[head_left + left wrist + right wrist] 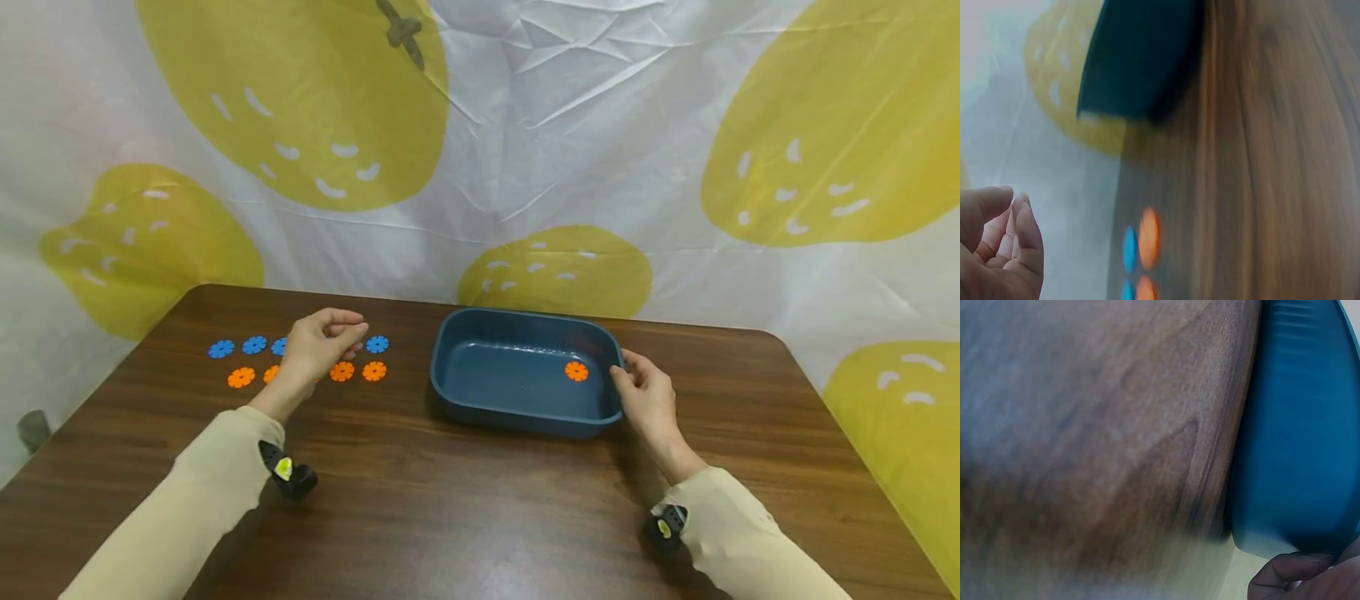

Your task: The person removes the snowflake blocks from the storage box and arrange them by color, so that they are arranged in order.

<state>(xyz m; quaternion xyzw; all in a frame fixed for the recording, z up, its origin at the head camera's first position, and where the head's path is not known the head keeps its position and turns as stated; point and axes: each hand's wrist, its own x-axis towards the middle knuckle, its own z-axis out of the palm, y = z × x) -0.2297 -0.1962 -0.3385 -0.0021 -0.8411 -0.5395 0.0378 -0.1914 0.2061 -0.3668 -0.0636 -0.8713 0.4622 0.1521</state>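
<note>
A dark blue rectangular plastic tub [487, 414] stands on the table, with one orange notched disc [576, 372] lying inside near its right end. My right hand [648, 400] grips the tub's right wall, its thumb over the rim. In the right wrist view, fingers [1294, 567] touch the end of the tub. Above two rows of small flat notched discs hovers my left hand [318, 346], fingers loosely bent. No object shows between its thumb and fingertips [1029, 228] in the left wrist view. Blue discs [377, 344] form the back row, orange discs [374, 372] the front; the left hand hides part of both.
Beneath everything is a brown wood-grain table [450, 517] with rounded far corners. A white cloth [495, 183] printed with yellow fruit hangs behind it. Something small and grey [33, 431] shows beyond the table's left edge.
</note>
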